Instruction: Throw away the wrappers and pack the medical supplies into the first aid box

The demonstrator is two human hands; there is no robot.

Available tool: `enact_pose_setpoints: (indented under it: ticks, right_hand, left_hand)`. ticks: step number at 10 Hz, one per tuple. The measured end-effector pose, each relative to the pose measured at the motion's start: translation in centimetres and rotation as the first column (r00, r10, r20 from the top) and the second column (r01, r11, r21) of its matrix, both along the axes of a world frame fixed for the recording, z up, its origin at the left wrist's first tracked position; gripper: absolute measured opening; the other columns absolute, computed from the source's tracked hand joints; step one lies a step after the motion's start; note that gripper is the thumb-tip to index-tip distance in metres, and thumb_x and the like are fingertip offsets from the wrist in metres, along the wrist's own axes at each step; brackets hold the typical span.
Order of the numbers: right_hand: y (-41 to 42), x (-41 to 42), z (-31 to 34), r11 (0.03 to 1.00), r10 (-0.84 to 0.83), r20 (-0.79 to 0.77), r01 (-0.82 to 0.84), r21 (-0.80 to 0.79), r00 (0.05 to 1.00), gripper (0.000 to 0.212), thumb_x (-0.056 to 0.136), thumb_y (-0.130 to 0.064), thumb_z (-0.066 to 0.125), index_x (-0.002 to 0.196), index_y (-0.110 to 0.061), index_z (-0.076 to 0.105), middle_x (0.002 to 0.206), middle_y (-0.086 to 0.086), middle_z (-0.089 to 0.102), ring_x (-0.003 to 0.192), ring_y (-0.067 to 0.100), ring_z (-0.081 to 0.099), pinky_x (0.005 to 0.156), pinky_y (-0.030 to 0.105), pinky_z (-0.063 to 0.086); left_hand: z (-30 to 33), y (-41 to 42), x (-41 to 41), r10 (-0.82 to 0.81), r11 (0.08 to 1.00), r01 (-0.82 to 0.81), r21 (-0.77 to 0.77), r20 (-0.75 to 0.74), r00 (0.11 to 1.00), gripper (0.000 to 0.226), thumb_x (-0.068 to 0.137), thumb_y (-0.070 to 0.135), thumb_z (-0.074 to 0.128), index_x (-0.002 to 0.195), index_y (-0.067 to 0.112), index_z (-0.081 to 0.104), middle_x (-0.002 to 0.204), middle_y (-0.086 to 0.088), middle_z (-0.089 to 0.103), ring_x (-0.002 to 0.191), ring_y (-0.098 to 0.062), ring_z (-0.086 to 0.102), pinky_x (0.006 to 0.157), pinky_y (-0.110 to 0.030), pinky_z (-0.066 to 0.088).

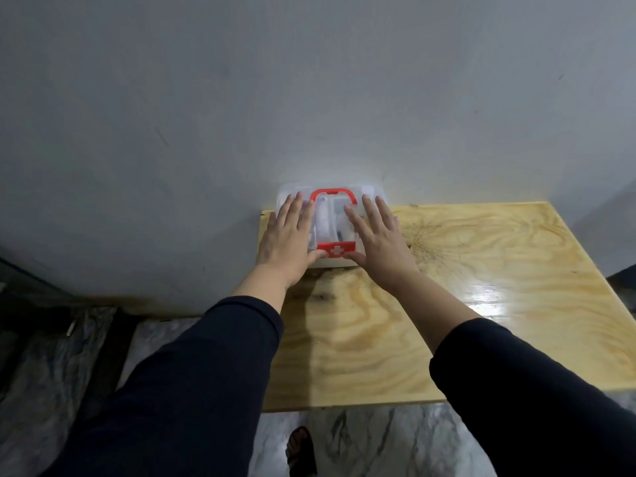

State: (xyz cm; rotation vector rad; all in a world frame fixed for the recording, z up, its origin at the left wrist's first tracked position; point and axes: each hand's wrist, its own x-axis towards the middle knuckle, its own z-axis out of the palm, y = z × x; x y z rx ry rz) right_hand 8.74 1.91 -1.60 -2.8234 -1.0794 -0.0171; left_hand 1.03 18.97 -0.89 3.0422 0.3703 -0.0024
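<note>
Pressing down with both palms, we have the first aid box point(333, 226) under our hands at the far left corner of the wooden table point(481, 270), its back edge against the grey wall point(309, 98). Our left hand point(287, 241) lies flat on the left part of the clear lid, fingers spread and stretched toward the wall, the thumb reaching in toward the red latch point(336, 249) at the near edge. Our right hand point(377, 239) lies flat on the right part of the lid in the same way, fingers splayed, thumb tip just beside the latch on its other side. Neither hand is curled round anything; both simply rest open on the lid, with the lid down on the box. Between our hands the red handle point(333, 195) lies folded flat on the lid, and the latch bears a white cross. Through the clear plastic we can make out pale shapes inside, among them a long white one under the handle, but we cannot tell what they are. Our dark sleeves point(192, 383) cover both forearms nearly to the wrists. The table shows a bright glare patch to the right of our right arm. Below the table's near edge a marbled floor point(378, 442) shows, with a sandalled foot point(302, 451) on it
</note>
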Motion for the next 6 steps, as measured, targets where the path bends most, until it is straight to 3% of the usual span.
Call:
enact_pose_setpoints:
  ticks: [3,5,6]
  right_hand:
    - [1.3,2.6,-0.3,1.000,-0.020,0.032,0.021,-0.016,0.999,0.077,0.092,-0.050,0.048,0.152,-0.027,0.006,0.162,0.009,-0.001,0.150,0.029,-0.007,0.120,0.051,0.014]
    - [1.2,2.3,2.6,0.996,0.006,-0.101,-0.015,-0.090,0.995,0.074,0.092,-0.052,0.047,0.152,-0.029,0.009,0.163,0.007,-0.003,0.150,0.028,-0.008,0.120,0.051,0.007]
    - [-0.2,2.3,8.2,1.000,0.003,-0.306,0.007,0.029,0.952,0.055,0.091,-0.047,0.054,0.143,-0.035,0.039,0.159,0.002,0.024,0.146,0.025,0.024,0.117,0.048,0.022]
  left_hand:
    - [0.4,0.8,2.6,0.007,1.000,-0.006,-0.020,0.029,1.000,0.090,0.094,0.051,0.048,0.155,0.015,-0.007,0.165,-0.007,-0.009,0.152,-0.023,-0.010,0.124,-0.042,0.004]
    - [1.1,1.7,2.7,-0.031,0.994,0.030,-0.106,-0.011,0.999,0.084,0.097,0.051,0.042,0.155,0.018,-0.009,0.164,-0.003,-0.015,0.150,-0.020,-0.015,0.123,-0.041,-0.001]
    - [1.4,2.4,0.2,0.002,0.966,0.017,-0.257,0.071,0.997,0.078,0.096,0.058,0.033,0.156,0.018,0.001,0.165,0.001,-0.005,0.152,-0.017,-0.005,0.124,-0.042,0.002]
